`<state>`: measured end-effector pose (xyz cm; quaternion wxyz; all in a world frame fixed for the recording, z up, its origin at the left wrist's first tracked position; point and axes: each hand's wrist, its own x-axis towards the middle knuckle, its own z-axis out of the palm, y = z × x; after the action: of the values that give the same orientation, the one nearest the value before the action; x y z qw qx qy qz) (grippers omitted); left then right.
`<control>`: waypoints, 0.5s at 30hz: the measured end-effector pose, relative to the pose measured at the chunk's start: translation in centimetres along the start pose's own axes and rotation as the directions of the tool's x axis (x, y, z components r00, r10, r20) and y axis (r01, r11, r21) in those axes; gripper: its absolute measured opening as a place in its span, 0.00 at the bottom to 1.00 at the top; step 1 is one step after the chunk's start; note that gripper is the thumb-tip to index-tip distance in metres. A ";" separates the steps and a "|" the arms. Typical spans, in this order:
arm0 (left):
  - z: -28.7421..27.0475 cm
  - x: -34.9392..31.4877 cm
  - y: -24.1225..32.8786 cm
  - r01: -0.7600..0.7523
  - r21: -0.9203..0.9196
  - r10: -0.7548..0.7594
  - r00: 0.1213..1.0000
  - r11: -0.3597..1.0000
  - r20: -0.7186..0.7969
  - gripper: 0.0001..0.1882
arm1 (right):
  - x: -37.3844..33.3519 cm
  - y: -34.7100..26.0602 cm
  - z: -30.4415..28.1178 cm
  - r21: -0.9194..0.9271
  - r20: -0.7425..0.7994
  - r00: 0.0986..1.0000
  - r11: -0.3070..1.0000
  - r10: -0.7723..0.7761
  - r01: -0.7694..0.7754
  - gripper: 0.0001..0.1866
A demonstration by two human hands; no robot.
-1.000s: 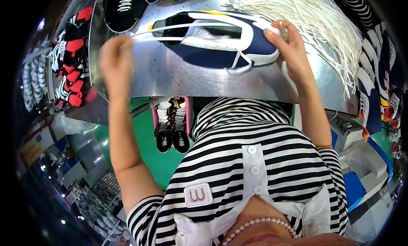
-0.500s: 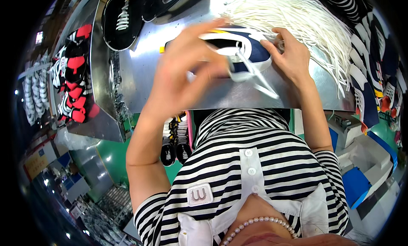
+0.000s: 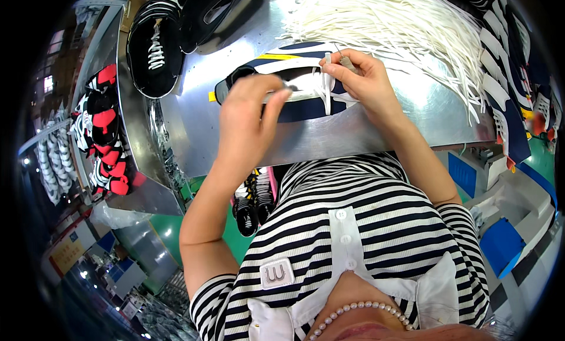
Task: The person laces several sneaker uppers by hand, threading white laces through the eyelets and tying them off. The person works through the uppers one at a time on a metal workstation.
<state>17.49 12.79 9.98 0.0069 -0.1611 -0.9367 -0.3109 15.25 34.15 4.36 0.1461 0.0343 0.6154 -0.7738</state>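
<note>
A navy low shoe with white stripes and a yellow heel tab lies on its sole on the metal table, toe to the right. A white shoelace passes through the eyelets and across its opening. Over the heel end, my left hand is closed, somewhat blurred, with a white strand of the lace at its fingertips. Above the toe, my right hand pinches the lace between thumb and forefinger. A small pale piece with a thin dark pin also sits among its fingers; its kind is unclear.
A big heap of loose white laces covers the table's far right. Black shoes stand at the far left. Red, black and white shoe parts hang off the left side, navy shoe uppers off the right. The metal table's front edge is close to my body.
My left hand has moved left and slightly down, to the shoe's heel end. My right hand has shifted left and now pinches the lace. The loose lace loop near the front edge is gone.
</note>
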 end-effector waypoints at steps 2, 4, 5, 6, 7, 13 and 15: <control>0.6 -1.1 -1.1 0.191 -0.149 -0.175 0.978 0.970 0.112 0.18 | 0.3 1.0 0.3 -0.013 0.024 0.998 0.998 -0.054 0.055 0.10; 1.2 1.0 -3.3 0.621 -0.543 -0.398 0.782 0.565 0.480 0.23 | 0.4 1.6 1.0 -0.076 0.039 0.996 0.994 -0.078 0.081 0.10; 1.2 1.9 -3.4 0.764 -0.598 -0.373 0.642 0.241 0.670 0.26 | 0.5 1.8 1.1 -0.110 0.038 0.995 0.989 -0.095 0.098 0.11; 1.3 2.1 -2.8 0.769 -0.580 -0.354 0.639 0.269 0.683 0.31 | 0.6 2.0 0.8 -0.127 0.066 0.995 0.988 -0.075 0.083 0.15; 1.8 2.2 -2.3 0.782 -0.546 -0.408 0.622 0.300 0.668 0.30 | 0.6 2.1 0.9 -0.171 0.052 0.996 0.983 -0.066 0.074 0.17; 4.4 1.7 -0.3 0.583 -0.649 -0.546 0.785 0.489 0.294 0.14 | 0.6 2.2 1.2 -0.571 0.024 0.981 0.803 -0.191 0.171 0.26; 4.8 1.4 -0.1 0.554 -0.623 -0.546 0.805 0.553 0.232 0.12 | 0.4 1.6 1.3 -0.639 0.066 0.976 0.743 -0.206 0.199 0.27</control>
<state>16.53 15.96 6.26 -0.1534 0.1459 -0.7652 -0.6080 15.47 32.47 3.10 0.0614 -0.0811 0.8432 -0.5280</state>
